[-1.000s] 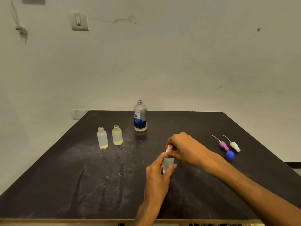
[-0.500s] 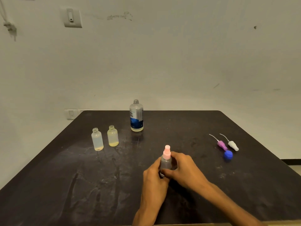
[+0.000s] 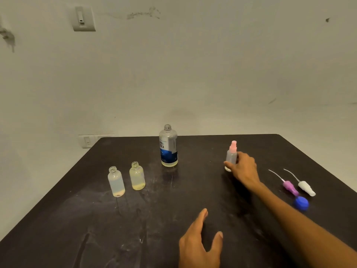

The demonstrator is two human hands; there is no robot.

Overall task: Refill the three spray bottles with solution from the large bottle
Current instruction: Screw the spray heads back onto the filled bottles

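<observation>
My right hand [image 3: 243, 169] grips a small clear spray bottle with a pink spray top [image 3: 231, 154], standing upright on the black table [image 3: 77, 219] at the back right. My left hand [image 3: 200, 244] hovers open near the table's front, holding nothing. The large bottle [image 3: 168, 147] with a blue label stands uncapped at the back middle, a little yellowish liquid at its bottom. Two small uncapped bottles stand at the left: a clear one [image 3: 116, 181] and a yellowish one [image 3: 137, 176], each with some liquid.
A purple spray top [image 3: 289, 187] and a white spray top [image 3: 306, 188] lie on the table's right side, their tubes pointing away. A blue cap [image 3: 301, 203] lies just in front of them. A wall stands behind the table's far edge.
My right hand carried the pink-topped bottle from the front middle to the back right of the table. My left hand let go of it and stayed near the front.
</observation>
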